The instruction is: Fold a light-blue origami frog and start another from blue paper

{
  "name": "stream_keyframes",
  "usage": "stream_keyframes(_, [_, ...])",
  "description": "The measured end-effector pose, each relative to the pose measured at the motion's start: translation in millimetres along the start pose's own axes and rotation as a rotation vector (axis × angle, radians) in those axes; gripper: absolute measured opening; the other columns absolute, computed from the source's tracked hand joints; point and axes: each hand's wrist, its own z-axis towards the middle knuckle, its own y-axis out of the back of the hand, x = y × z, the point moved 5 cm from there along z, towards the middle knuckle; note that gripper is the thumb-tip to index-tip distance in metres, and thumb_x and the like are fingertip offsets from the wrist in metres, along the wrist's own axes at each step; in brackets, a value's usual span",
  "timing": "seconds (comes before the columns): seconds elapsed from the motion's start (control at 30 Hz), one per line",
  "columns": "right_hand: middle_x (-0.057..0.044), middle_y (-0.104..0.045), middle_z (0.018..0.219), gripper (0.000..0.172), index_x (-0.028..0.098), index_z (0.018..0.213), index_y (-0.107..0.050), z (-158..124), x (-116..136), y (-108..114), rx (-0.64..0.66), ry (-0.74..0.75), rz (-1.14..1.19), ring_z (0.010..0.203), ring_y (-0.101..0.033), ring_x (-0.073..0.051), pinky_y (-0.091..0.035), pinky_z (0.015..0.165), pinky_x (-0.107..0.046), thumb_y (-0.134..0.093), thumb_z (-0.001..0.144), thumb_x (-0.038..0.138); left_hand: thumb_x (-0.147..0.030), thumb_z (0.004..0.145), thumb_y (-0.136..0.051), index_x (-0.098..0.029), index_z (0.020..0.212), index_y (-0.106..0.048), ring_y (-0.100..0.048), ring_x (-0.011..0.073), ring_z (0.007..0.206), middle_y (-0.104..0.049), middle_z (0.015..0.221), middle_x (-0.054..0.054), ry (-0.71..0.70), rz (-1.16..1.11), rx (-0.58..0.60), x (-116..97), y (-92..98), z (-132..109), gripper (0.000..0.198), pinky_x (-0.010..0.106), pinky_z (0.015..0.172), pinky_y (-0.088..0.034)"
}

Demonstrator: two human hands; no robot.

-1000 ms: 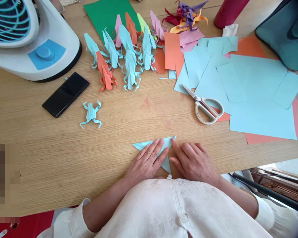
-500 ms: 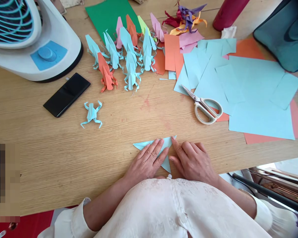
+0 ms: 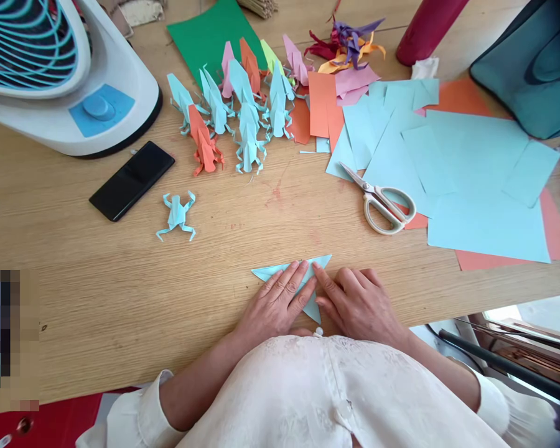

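Note:
A folded light-blue paper triangle (image 3: 313,305) lies on the wooden table near its front edge. My left hand (image 3: 275,302) rests flat on its middle, fingers stretched out and covering part of it. The tip of my right hand's (image 3: 357,305) index finger presses on the paper just right of the left fingertips; its thumb is near the right side and the other fingers are curled, with nothing gripped. A blue paper frog (image 3: 177,215) sits farther back to the left. Scissors (image 3: 378,202) lie to the right, partly on paper sheets.
Beyond my hands stand several folded paper figures (image 3: 249,134). A black phone (image 3: 131,181) and a fan (image 3: 116,99) are at the left. Blue sheets (image 3: 485,218), a red bottle (image 3: 427,31) and a teal bag (image 3: 532,68) occupy the right.
My right index fingertip has slid left along the paper's top edge, away from the right corner. My left hand stays in place. The camera view has shifted slightly.

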Motion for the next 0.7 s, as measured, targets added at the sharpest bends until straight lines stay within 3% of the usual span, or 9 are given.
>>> stream_keyframes(0.2, [-0.006, -0.052, 0.080, 0.051, 0.008, 0.139, -0.051, -10.5, -5.8, 0.8, -0.030, -0.112, -0.053, 0.069, -0.046, -0.019, -0.030, 0.068, -0.035, -0.040, 0.101, 0.040, -0.070, 0.091, -0.020, -0.008, 0.152, -0.029, -0.020, 0.0309, 0.148, -0.033, 0.155, 0.021, -0.007, -0.025, 0.003, -0.2, -0.1, 0.3, 0.087, 0.042, 0.116, -0.019])
stream_keyframes(0.37, [-0.005, -0.051, 0.079, 0.044, 0.015, 0.139, -0.052, -14.8, 0.1, -3.5, -0.021, -0.012, 0.004, 0.068, -0.046, -0.019, -0.031, 0.068, -0.034, -0.041, 0.101, 0.035, -0.074, 0.088, -0.021, -0.010, 0.150, -0.033, -0.023, 0.0296, 0.147, -0.032, 0.156, 0.020, 0.016, -0.051, 0.015, -0.3, -1.4, 1.1, 0.090, 0.041, 0.116, -0.022])
stream_keyframes(0.53, [-0.007, -0.055, 0.082, 0.040, 0.012, 0.131, -0.058, -8.6, -5.2, 2.5, -0.032, 0.030, 0.044, 0.073, -0.049, -0.020, -0.033, 0.069, -0.036, -0.044, 0.100, 0.033, -0.074, 0.086, -0.025, -0.008, 0.148, -0.035, -0.024, 0.0336, 0.146, -0.031, 0.155, 0.024, 0.009, -0.092, 0.020, -0.2, -1.0, 2.9, 0.091, 0.047, 0.114, -0.027])
stream_keyframes(0.7, [-0.014, -0.062, 0.112, 0.025, 0.016, 0.115, -0.065, 5.9, -26.3, 18.9, -0.111, 0.096, 0.140, 0.093, -0.054, -0.024, -0.039, 0.079, -0.039, -0.048, 0.097, 0.020, -0.051, 0.093, -0.049, -0.018, 0.144, -0.042, -0.021, 0.0287, 0.148, -0.031, 0.157, 0.017, -0.129, -0.151, 0.086, 18.9, 15.3, 5.2, 0.061, 0.045, 0.112, -0.035])
